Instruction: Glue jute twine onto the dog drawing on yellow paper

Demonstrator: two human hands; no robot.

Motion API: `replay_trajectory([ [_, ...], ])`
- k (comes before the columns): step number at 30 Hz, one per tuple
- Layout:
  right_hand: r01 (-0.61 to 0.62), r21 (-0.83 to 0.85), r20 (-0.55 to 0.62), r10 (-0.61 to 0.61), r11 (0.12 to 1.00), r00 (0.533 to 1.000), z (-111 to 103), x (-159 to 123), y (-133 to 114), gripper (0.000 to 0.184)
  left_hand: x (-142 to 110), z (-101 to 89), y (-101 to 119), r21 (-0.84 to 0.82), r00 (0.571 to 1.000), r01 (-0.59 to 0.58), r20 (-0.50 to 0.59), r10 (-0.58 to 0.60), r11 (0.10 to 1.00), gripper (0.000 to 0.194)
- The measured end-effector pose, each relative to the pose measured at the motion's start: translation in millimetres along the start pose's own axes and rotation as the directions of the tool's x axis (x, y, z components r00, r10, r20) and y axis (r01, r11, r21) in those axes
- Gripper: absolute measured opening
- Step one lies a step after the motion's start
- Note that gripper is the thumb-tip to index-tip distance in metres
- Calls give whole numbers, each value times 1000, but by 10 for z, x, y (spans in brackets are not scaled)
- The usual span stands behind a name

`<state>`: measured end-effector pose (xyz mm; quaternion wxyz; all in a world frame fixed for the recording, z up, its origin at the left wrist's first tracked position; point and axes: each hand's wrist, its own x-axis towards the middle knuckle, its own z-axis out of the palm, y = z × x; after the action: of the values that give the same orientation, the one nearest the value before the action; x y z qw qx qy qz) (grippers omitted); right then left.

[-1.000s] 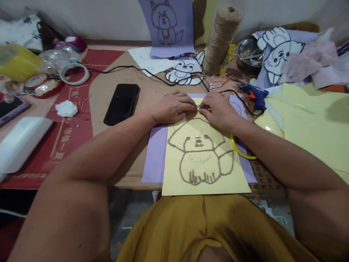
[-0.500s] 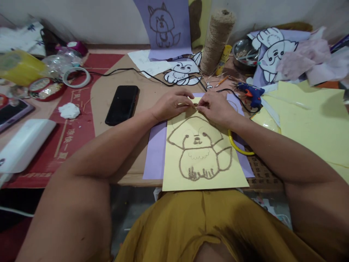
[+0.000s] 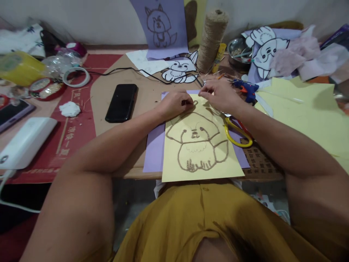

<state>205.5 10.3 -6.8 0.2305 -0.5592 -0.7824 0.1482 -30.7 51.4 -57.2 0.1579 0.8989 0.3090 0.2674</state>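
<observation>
My left hand point(image 3: 177, 103) is closed in a pinch over the top of the yellow sheet point(image 3: 174, 174), with a small curl of brown twine point(image 3: 195, 103) at its fingertips. On that sheet a fox drawing point(image 3: 178, 156) is outlined in brown twine, with thin pencil lines on the chest. My right hand point(image 3: 222, 95) hovers just right of the curl, thumb and forefinger parted, nothing visible between them. Below its wrist lie yellow-handled scissors point(image 3: 240, 140), their blades partly hidden. A purple sheet point(image 3: 154, 156) lies underneath the yellow one.
A black phone point(image 3: 121, 103) rests to the left. Behind stand a twine spool point(image 3: 212, 40), a glue stick point(image 3: 219, 58) and a purple sheet with a finished fox point(image 3: 166, 29). A blue glue gun point(image 3: 247, 90) and yellow paper point(image 3: 302, 112) are at the right; a tape roll point(image 3: 76, 77) lies left.
My right hand has parted from my left and moved up and right, off the twine curl. More of the curl and scissors shows. The view has shifted slightly.
</observation>
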Motion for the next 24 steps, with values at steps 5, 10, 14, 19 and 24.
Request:
replay_trajectory([
  [5, -173, -31, -111, 168, 984, 979, -492, -233, 102, 18, -43, -65, -37, -20, 999, 45, -3, -45, 999, 21],
  [10, -515, -116, -272, 471, 850, 839, -688, -494, 520, 22, -27, -79, 23, 20, 997, -48, 55, 47, 999, 21],
  [14, -658, -137, -287, 606, 741, 742, -511, -521, 791, 46, 17, -42, 92, 40, 989, -102, 108, 98, 994, 23],
  [19, -726, -78, -268, 687, 684, 676, -429, -437, 901, 67, 18, -28, 161, 93, 988, -101, 123, 89, 991, 24],
  [24, -702, 182, -284, 721, 688, 633, -463, -285, 1191, 34, 1, -20, 155, 156, 995, -40, 98, 24, 987, 18],
])
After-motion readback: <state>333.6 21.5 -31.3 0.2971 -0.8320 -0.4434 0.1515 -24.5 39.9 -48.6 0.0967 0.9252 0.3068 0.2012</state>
